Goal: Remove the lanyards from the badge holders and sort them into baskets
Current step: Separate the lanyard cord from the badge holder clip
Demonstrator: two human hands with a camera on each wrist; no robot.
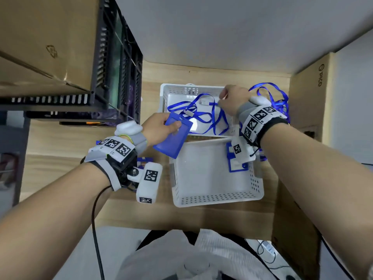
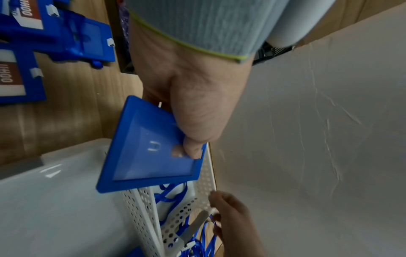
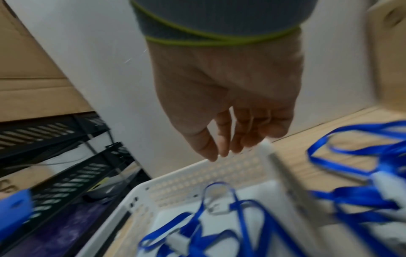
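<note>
My left hand (image 1: 170, 124) pinches an empty blue badge holder (image 1: 172, 141) by its top edge, thumb on top (image 2: 192, 147), above the gap between two white baskets. No lanyard hangs from that badge holder (image 2: 149, 156). The far basket (image 1: 167, 91) holds blue lanyards (image 1: 203, 116) with white clips. My right hand (image 1: 223, 99) hovers over that basket's right rear corner with its fingers (image 3: 222, 147) hanging loose and nothing in them. The near basket (image 1: 218, 201) holds one blue badge holder (image 1: 237, 165), partly hidden under my right wrist.
A tangle of blue lanyards (image 1: 279, 98) lies on the wooden table right of the far basket. More badge holders (image 2: 83, 38) lie on the table at the left. A black slatted rack (image 1: 121, 77) with cardboard boxes stands left, a PICO box (image 1: 310, 98) right.
</note>
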